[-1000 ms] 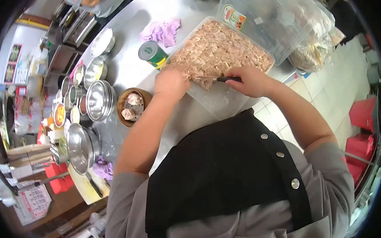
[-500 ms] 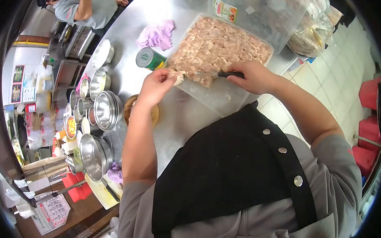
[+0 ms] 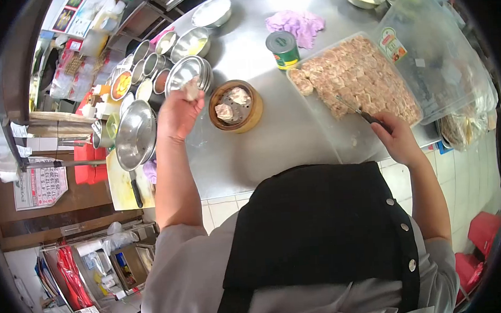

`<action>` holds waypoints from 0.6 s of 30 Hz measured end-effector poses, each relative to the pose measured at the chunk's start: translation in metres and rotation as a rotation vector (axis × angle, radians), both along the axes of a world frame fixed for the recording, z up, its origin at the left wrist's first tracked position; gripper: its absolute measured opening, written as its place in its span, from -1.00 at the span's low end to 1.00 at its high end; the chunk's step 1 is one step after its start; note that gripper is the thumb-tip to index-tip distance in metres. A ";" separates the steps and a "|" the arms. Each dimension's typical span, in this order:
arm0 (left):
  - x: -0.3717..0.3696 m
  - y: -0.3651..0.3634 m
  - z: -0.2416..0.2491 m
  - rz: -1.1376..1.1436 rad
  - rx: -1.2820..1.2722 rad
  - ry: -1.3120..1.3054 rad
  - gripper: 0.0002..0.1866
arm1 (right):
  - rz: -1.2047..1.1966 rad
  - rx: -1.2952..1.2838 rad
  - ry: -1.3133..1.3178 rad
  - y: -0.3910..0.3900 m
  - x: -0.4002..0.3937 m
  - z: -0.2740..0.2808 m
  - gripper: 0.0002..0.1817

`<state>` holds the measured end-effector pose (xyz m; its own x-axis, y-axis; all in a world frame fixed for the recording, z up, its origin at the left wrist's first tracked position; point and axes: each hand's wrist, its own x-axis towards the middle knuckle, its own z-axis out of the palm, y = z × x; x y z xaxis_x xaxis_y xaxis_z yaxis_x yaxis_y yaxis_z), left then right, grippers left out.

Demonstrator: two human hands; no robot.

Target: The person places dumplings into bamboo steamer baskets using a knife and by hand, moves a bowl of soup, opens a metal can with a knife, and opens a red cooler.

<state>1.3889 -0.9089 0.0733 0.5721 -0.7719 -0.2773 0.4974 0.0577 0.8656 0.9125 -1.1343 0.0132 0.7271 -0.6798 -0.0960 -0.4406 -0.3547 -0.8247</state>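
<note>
My left hand (image 3: 179, 116) pinches a pale dumpling (image 3: 191, 88) in its fingertips, raised over the stacked steel bowls (image 3: 205, 74). To its right, a round bamboo steamer (image 3: 255, 112) holds two pale dumplings (image 3: 224, 112) on a perforated base. My right hand (image 3: 398, 137) is wrapped round the handle of a black-handled narrow-bladed tool (image 3: 367, 116). The thin metal blade reaches to the near edge of the meat filling (image 3: 365, 74). That filling lies packed in a clear plastic tub (image 3: 332, 143), whose near part is bare.
A green can (image 3: 283, 50) and a crumpled purple cloth (image 3: 297, 26) stand behind the tub. Steel bowls and containers line the left side, near a yellow cutting board (image 3: 121, 180) with a knife (image 3: 136, 191). A clear lid (image 3: 435, 50) rests at the right.
My left hand has moved left from the tub, carrying the pale dumpling. My right hand stays at the tub with the tool. The view has turned left, showing the whole steamer.
</note>
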 end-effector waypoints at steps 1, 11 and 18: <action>0.002 0.003 -0.003 -0.054 0.089 -0.085 -0.52 | -0.013 0.060 0.012 0.002 0.003 0.006 -0.73; 0.012 -0.005 -0.020 -0.242 0.292 -0.351 -0.43 | 0.015 0.021 0.014 0.006 0.010 0.016 -0.72; 0.015 -0.014 -0.020 -0.326 0.283 -0.390 -0.53 | -0.025 0.041 0.048 0.009 0.008 0.020 -0.75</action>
<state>1.4041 -0.9232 0.0537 0.4184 -0.8520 -0.3148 0.0919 -0.3051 0.9479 0.9210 -1.1257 0.0337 0.7041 -0.6923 -0.1582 -0.4879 -0.3096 -0.8162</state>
